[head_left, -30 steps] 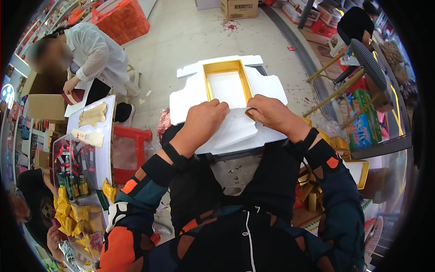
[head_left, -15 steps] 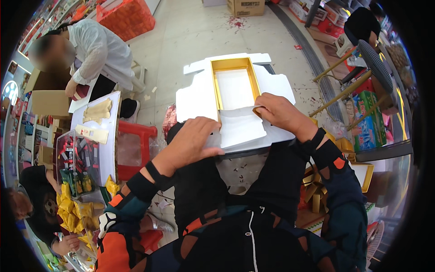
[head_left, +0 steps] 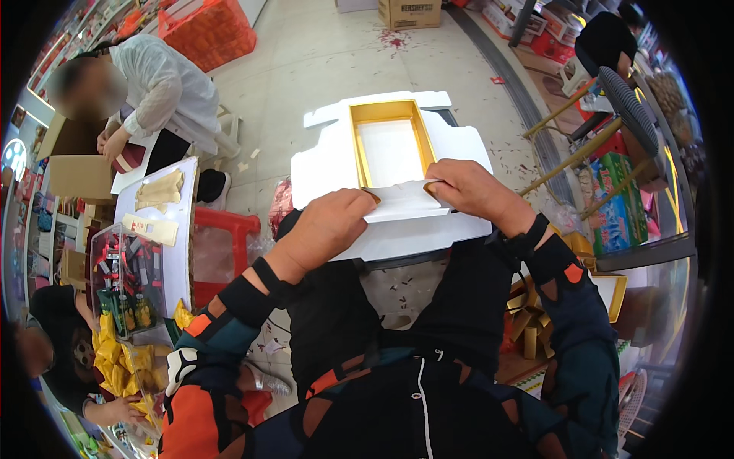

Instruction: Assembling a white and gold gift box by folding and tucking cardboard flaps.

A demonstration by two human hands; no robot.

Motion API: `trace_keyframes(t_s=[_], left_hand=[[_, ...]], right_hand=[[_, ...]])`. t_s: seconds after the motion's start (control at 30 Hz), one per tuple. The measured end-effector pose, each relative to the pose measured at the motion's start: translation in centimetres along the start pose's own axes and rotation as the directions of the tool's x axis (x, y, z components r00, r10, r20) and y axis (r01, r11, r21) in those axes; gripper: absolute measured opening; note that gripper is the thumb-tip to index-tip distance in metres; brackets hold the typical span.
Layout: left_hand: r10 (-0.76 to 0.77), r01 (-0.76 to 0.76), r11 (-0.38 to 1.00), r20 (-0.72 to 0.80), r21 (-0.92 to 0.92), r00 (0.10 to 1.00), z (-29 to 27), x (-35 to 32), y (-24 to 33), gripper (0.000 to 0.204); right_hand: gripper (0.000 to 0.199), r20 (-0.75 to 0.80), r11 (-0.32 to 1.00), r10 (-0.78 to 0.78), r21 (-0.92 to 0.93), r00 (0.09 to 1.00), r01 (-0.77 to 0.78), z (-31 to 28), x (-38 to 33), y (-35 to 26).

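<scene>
A white cardboard box blank lies opened out before me, over my knees. Three raised gold walls frame its middle, and the base between them is white. The near flap is folded partway up, between my two hands. My left hand is closed on the flap's left corner, fingers curled and a bit of gold showing at the tips. At the right corner my right hand pinches the same flap, its thumb and fingers pressed together. Part of a dark flat surface shows beneath the blank.
To the left, a white table carries a clear bin of small packs, near a red stool. A person in white handles a dark red item there. Gold box parts lie low right; a chair stands beyond.
My left hand has moved to the flap's left corner and closed on it. The near flap, previously lying flatter toward me, now stands more raised. My right hand keeps its grip.
</scene>
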State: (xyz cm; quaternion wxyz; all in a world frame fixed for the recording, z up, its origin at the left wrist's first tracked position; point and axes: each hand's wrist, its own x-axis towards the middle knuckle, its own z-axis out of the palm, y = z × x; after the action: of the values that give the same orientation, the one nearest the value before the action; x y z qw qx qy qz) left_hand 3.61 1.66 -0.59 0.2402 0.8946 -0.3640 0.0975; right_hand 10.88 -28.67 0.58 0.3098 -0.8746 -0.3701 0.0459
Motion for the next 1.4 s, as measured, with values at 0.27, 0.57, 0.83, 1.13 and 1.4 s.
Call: trace_keyframes(t_s=[0.27, 0.57, 0.83, 1.13, 1.4], left_hand=[[-0.043, 0.041, 0.997, -0.038, -0.058, 0.998, 0.4, 0.0, 0.9, 0.031], [-0.116, 0.109, 0.991, -0.107, -0.076, 0.987, 0.6, 0.1, 0.8, 0.022], [-0.019, 0.032, 0.993, -0.118, 0.109, 0.993, -1.7, 0.8, 0.8, 0.046], [0.079, -0.079, 0.996, 0.009, -0.033, 0.997, 0.2, -0.3, 0.3, 0.037], [-0.015, 0.012, 0.969, -0.009, -0.247, 1.0, 0.7, 0.8, -0.6, 0.031]], right_hand=[[0.009, 0.046, 0.993, 0.097, 0.058, 0.994, -0.1, 1.1, -2.0, -0.3], [0.029, 0.065, 0.995, 0.039, 0.095, 0.997, -0.045, 0.6, -2.8, -1.8], [0.014, -0.041, 0.991, 0.062, 0.12, 0.997, -0.056, 1.9, -2.7, -0.3], [0.014, 0.113, 0.989, 0.056, 0.133, 0.992, -0.071, 1.1, -4.1, -2.1], [0.019, 0.199, 0.97, 0.18, 0.124, 0.963, -0.207, 0.7, -3.2, -1.4]])
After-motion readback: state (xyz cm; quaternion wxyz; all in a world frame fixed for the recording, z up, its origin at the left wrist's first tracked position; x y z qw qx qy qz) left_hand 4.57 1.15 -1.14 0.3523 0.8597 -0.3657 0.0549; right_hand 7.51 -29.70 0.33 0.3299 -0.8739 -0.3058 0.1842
